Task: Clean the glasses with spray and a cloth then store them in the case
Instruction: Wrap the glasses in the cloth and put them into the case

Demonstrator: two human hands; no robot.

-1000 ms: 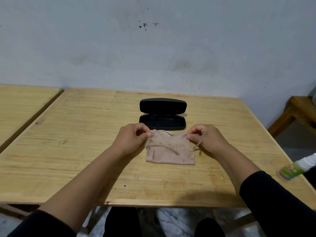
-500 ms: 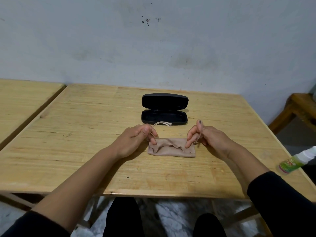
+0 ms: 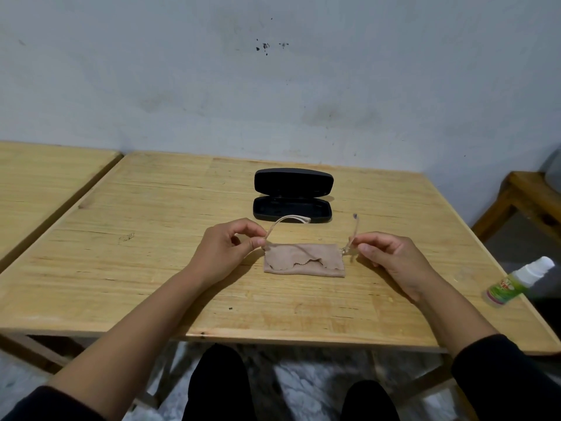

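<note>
- Landmark: case (image 3: 292,196), black, lid open and standing up at the back, on the table (image 3: 151,238) toward the wall.
- Glasses (image 3: 287,219): pale see-through frame, just in front of the case. Lenses hidden behind the cloth; only the two temple arms show.
- Cloth (image 3: 303,260): beige, draped over the front of the glasses, its lower edge on the table in front of the case. Frayed or folded edge visible across the middle.
- My left hand (image 3: 226,250): in front of the case, a bit to its left. Thumb and forefinger pinch the left corner of the glasses at the cloth's edge; other fingers curled under.
- Left temple arm curves up from that pinch toward the case, tip just over the case's front rim. I can't tell if it touches.
- My right hand (image 3: 391,256): in front of the case and off to its right. Thumb and fingers pinch the right corner of the glasses at the hinge.
- Right temple arm sticks up and away from the right hand, dark tip, clear of the case.
- Spray (image 3: 516,284): white and green bottle lying on its side at the table's right edge, well apart from the case and both hands.
- Second table to the left of the case's table, narrow gap between.
</note>
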